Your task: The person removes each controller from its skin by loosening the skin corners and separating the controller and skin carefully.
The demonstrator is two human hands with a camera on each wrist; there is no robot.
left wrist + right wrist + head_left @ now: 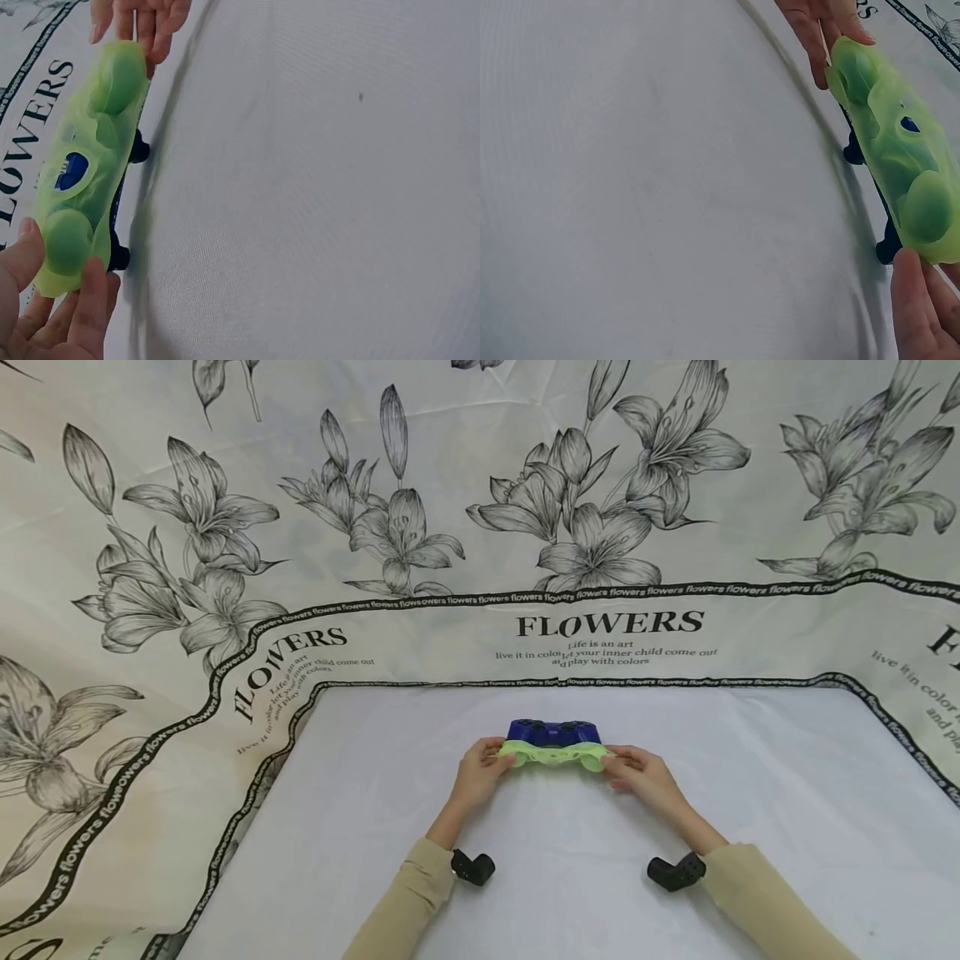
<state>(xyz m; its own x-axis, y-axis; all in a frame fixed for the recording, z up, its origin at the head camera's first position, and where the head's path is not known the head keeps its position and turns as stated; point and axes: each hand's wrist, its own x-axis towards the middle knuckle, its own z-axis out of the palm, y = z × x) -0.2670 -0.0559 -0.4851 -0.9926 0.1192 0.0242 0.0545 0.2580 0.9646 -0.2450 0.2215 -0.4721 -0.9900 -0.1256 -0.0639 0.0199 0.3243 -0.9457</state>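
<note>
A blue game controller (552,732) in a translucent green silicone cover (553,754) is held on edge just above the white cloth. My left hand (480,770) grips the cover's left end (64,247) between thumb and fingers. My right hand (637,772) grips the right end (927,217) the same way. In the wrist views the green cover (90,161) (892,142) faces the cameras, and the dark thumbsticks (139,150) (853,154) point at the cloth. The blue body shows through a hole in the cover.
A white cloth (525,860) covers the table in front of me. A floral backdrop printed with "FLOWERS" (609,625) rises behind and to the left. Black wrist cameras (472,867) (675,872) sit on both beige sleeves.
</note>
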